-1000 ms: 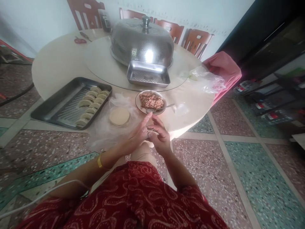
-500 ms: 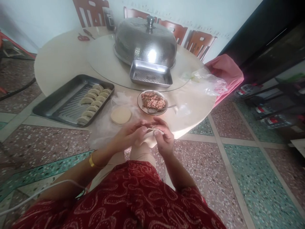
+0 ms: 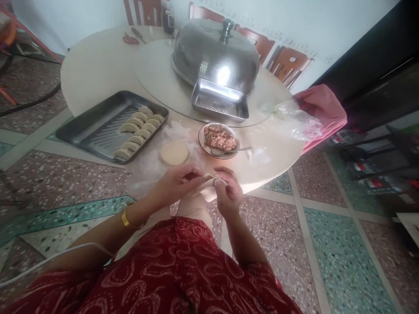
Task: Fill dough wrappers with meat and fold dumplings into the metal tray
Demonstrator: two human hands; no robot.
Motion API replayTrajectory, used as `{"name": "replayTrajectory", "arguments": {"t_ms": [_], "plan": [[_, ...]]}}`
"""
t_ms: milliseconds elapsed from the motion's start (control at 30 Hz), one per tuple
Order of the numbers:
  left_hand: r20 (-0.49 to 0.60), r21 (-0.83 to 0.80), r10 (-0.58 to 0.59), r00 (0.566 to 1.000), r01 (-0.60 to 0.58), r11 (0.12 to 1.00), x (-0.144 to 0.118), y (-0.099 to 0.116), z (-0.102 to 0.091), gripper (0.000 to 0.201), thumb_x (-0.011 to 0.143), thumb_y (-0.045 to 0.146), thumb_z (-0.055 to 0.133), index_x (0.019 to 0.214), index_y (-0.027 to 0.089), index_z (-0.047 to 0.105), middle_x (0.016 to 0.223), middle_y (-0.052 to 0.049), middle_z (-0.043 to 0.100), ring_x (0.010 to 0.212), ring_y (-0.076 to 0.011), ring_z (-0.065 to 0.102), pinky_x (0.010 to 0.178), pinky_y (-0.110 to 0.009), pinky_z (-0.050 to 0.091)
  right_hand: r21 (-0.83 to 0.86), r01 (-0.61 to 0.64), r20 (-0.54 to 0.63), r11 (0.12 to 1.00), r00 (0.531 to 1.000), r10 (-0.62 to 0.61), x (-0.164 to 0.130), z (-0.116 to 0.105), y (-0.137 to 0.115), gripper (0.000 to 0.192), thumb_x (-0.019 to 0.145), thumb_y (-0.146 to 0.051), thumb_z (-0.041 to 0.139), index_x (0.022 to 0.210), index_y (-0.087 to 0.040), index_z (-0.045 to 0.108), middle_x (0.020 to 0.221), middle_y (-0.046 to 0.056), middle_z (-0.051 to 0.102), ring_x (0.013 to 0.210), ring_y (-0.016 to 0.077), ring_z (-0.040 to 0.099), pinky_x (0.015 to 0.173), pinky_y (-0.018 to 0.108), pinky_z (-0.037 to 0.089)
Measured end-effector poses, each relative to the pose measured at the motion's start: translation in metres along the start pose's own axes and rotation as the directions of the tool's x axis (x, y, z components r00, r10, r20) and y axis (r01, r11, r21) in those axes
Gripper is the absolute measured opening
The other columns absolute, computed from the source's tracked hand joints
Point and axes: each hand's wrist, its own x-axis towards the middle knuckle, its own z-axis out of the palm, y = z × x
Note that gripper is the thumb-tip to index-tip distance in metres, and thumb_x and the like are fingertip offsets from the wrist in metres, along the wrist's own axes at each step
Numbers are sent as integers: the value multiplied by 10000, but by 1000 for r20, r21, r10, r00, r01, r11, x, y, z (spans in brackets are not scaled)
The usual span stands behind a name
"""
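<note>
Between my two hands, just off the table's near edge, is a pale dumpling (image 3: pixel 209 176), partly covered by my fingers. My left hand (image 3: pixel 178 182) pinches its left end between thumb and forefinger. On the other end, my right hand (image 3: pixel 228 189) is closed with the thumb pressed against the dough. Past my hands stands a bowl of minced filling (image 3: pixel 220 137) with a spoon (image 3: pixel 231 151) in it. A stack of round dumpling wrappers (image 3: pixel 174 153) lies on a crumpled plastic bag (image 3: pixel 147 168), left of the bowl.
A dark baking tray (image 3: pixel 94 126) holds several folded dumplings (image 3: pixel 141 126) along its right side. A smaller metal tray (image 3: pixel 220 102) leans by a large domed steel lid (image 3: pixel 216 52) on the glass turntable (image 3: pixel 153 69). Clear plastic bags (image 3: pixel 294 118) lie at the right, near a pink-covered chair (image 3: pixel 322 111).
The view has shifted, so the table things appear further right. My left hand has drawn back slightly from my right and pinches the dumpling's left end.
</note>
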Motion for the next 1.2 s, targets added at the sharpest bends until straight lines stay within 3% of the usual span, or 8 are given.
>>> {"name": "replayTrajectory", "arguments": {"t_ms": [167, 400, 567, 700, 900, 1067, 1200], "plan": [[-30, -104, -6, 1000, 3, 995, -5, -6, 3, 184, 847, 340, 627, 835, 160, 662, 760, -5, 644, 687, -105, 573, 623, -215, 462, -71, 25, 122, 997, 992, -16, -1, 2, -3, 127, 921, -192, 541, 972, -241, 645, 1090, 69, 623, 1077, 188, 635, 835, 334, 564], [-11, -110, 17, 1000, -18, 994, -10, -7, 0, 189, 855, 338, 599, 808, 157, 624, 719, 6, 585, 670, -105, 523, 613, -219, 442, -93, 52, 279, 994, 960, -25, 0, 2, -5, 110, 918, -213, 555, 999, -250, 619, 1129, 78, 606, 1057, 185, 638, 774, 307, 577], [-13, -10, 86, 996, -86, 996, -10, -3, -5, 176, 874, 314, 570, 802, 163, 622, 707, 8, 581, 661, -104, 517, 612, -221, 429, -96, 45, 282, 994, 959, -17, 1, 5, -5, 88, 919, -229, 572, 1001, -247, 597, 1131, 85, 601, 1053, 182, 641, 775, 303, 588], [21, 109, 173, 985, -175, 979, -9, 4, -11, 149, 879, 258, 551, 801, 167, 639, 728, 2, 588, 654, -97, 519, 600, -211, 418, -63, -7, 266, 998, 964, 23, 1, 5, -5, 170, 912, -236, 587, 1080, -265, 581, 1169, 81, 599, 1011, 163, 649, 687, 255, 582], [27, 198, 217, 976, -218, 956, -11, 9, -14, 146, 896, 236, 539, 867, 161, 661, 799, -15, 619, 709, -98, 560, 602, -191, 430, -161, 115, 281, 980, 957, -66, 6, 7, -5, 271, 925, -220, 556, 1183, -271, 625, 1205, 92, 625, 1102, 196, 646, 883, 345, 587], [-57, 206, 132, 990, -117, 971, -15, 6, -13, 163, 878, 326, 591, 853, 169, 623, 716, 17, 605, 633, -90, 528, 590, -202, 428, -137, 73, 238, 988, 970, -39, 6, 11, -6, 197, 919, -208, 563, 1066, -269, 679, 1197, 79, 642, 992, 181, 686, 834, 346, 603], [-66, 159, 54, 996, -43, 986, -18, 4, -19, 204, 856, 365, 622, 884, 164, 637, 719, 10, 609, 629, -93, 522, 579, -205, 428, -146, 55, 171, 988, 985, -29, 6, 11, -5, 165, 907, -196, 569, 1014, -250, 683, 1159, 84, 644, 1062, 197, 662, 839, 348, 599]]}}
